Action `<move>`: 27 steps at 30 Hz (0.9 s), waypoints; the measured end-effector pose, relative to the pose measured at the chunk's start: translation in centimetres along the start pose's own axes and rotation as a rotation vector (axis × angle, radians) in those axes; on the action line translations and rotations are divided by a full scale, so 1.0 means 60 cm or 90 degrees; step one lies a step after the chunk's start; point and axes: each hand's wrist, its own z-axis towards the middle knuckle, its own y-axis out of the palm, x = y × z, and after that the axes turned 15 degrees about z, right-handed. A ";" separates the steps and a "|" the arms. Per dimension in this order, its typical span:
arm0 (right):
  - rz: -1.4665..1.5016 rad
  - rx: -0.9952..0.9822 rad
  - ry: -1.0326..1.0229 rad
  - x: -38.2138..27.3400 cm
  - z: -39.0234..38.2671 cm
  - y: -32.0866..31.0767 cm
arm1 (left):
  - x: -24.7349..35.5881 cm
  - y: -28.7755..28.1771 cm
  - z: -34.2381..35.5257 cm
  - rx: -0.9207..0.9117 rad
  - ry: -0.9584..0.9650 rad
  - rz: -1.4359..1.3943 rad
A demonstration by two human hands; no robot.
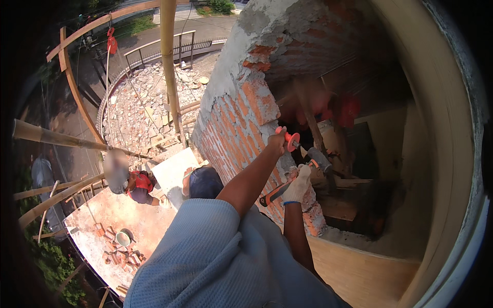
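My left hand (pixel 278 141) grips a chisel (pixel 291 141) by its red handle with a round guard, at the broken edge of the brick wall (pixel 233 136). Just below it, my right hand (pixel 298 186), in a pale glove, is closed on a hammer (pixel 319 160) with an orange-and-black handle. The hammer's dark metal head is raised near the chisel, beside the opening into a shaded interior. Crumbled mortar and exposed brick run down the wall's edge below both hands. The chisel's tip is hard to make out.
A co-worker (pixel 141 185) in red and dark clothing is at left beside bamboo poles (pixel 169 61). A platform (pixel 87 223) holds a bucket (pixel 123 238) and brick pieces. Beyond lie a rubble-covered terrace (pixel 133 97) and a hanging red hoist (pixel 112 41). A curved frame (pixel 436 154) borders the right.
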 end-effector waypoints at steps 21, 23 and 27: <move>0.200 -0.004 0.065 0.029 0.011 -0.025 | -0.046 -0.027 0.049 -0.102 0.052 -0.023; 0.121 0.011 0.083 0.028 0.009 -0.020 | -0.049 -0.032 0.062 -0.109 0.007 -0.016; 0.114 0.002 0.045 0.027 0.003 -0.010 | -0.059 -0.039 0.077 -0.117 0.034 -0.030</move>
